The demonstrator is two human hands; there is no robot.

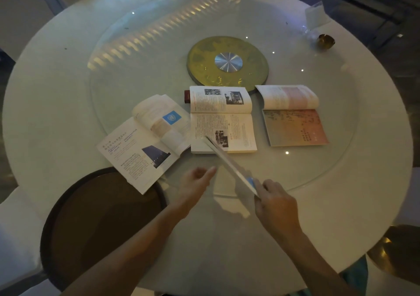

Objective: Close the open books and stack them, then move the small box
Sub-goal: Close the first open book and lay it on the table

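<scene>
- Three open books lie face up in a loose row on the near half of the round desk (68,73), probably so each can be reached from the seat; the left open book (145,143) sits skewed, its near corner hanging past the desk edge over a dark round chair seat (102,223); the middle open book (222,120) lies square, with the right open book (293,116) just beside it and apart.
- The right hand (276,204) holds a thin closed book (229,164) by its near end, fingers (263,187) pinching the edge; the book slants up and away, its far tip over the near pages of the middle book; I judge it is being carried to start or join a stack.
- The left hand (195,182) hovers above bare desk just beside that book, touching nothing; its fingers are loosely curled with one extended toward the book, seemingly ready to steady it; motion blur hides finer detail.
- Both forearms reach forward from the near edge, wrists converging toward the centre.
- The small box (187,96), dark red, peeks out at the far left corner of the middle book, partly hidden; it appears untouched.
- A gold turntable disc (227,61) sits beyond the books.
</scene>
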